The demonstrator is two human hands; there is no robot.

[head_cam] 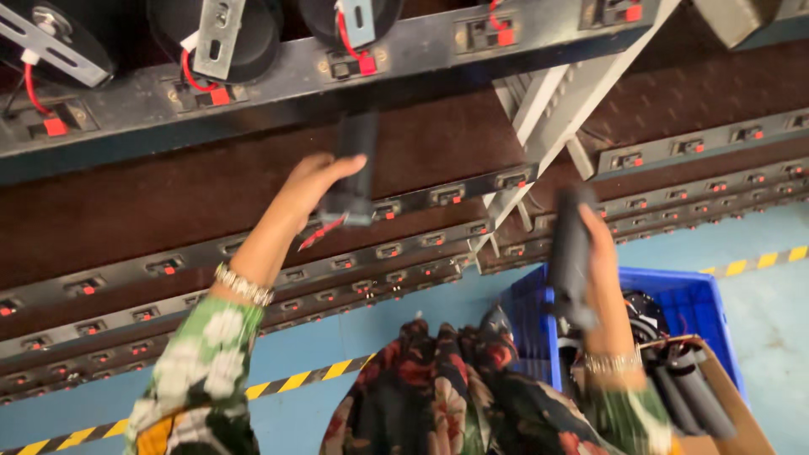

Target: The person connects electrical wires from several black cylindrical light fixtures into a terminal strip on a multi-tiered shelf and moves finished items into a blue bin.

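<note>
Two dark cylindrical parts are held up at once, one in each hand. The left hand (316, 181) is wrapped around an upright dark cylinder (352, 168), thumb across its front, with a short red wire (318, 233) hanging from its lower end; it is raised toward the metal rack rail (404, 46) that carries sockets with red tabs. Above that rail sit round black units (227, 38) with grey brackets and red leads. The right hand (600, 270) grips a second dark cylinder (571, 253), fingers closed round its side, just above a blue plastic crate (691, 303). Beside the crate, a cardboard box (725, 404) holds more dark cylinders (687, 392). Lower rails with sockets run across behind, over a blue floor with a yellow-black striped line (312, 377).
</note>
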